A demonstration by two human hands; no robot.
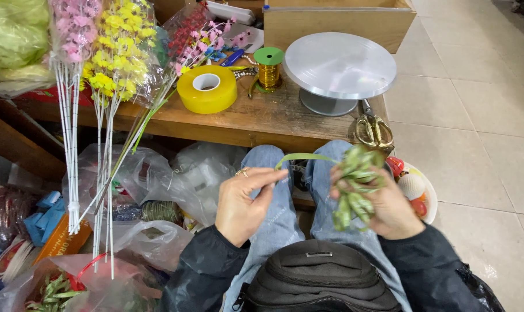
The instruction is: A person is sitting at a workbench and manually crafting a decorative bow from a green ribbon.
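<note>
Green ribbon strip (305, 156), thin and glossy, runs in a shallow arc between both hands above the person's lap, in front of the near edge of the low wooden desk (256, 118). Left hand (244, 202) pinches one end of the strip between thumb and fingertips, grip narrow and closed on it; a ring shows on one finger. Right hand (383, 202) is curled around a bunched bow of looped green ribbon (357, 185), fingers wrapped tight on the bundle; the strip leads into this bunch. Both hands sit over blue denim knees (273, 190), with a black zipped backpack (320, 277) resting on the lap below them. On the desk: a wide yellow tape roll (207, 89) lies flat near the middle, a spool of gold wire with a green cap (269, 68) stands just beside it, and a round grey metal turntable (339, 66) stands toward the right end. Gold-handled scissors (373, 130) lie at the right front corner. Artificial yellow and pink flower stems in clear wrap (109, 63) lean against the left end of the desk. Clear plastic bags (175, 179) are heaped on the floor under the front edge.
</note>
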